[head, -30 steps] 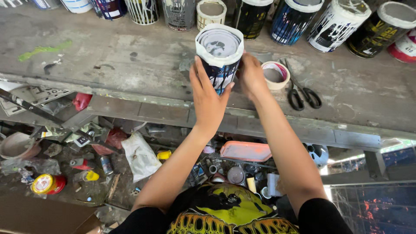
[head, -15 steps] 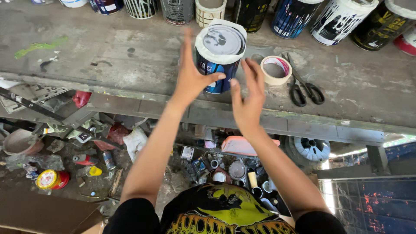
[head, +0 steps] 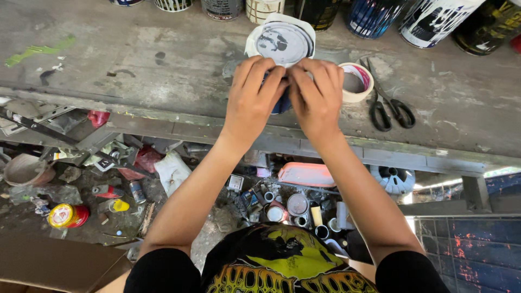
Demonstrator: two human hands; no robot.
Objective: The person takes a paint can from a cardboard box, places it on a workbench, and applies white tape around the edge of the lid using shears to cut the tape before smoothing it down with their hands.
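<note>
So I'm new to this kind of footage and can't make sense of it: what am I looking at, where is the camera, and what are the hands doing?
The camera is worn on a person's head and looks down, so you see their own arms reaching forward over a paint-stained workbench. There is no machine, only two bare hands. The left hand and right hand are side by side, both gripping the near side of a paint can with a grey lid, which stands on the bench. Beside it lie a roll of tape and black-handled scissors. More paint cans line the back edge. Below the bench, the floor holds scattered clutter.
</note>
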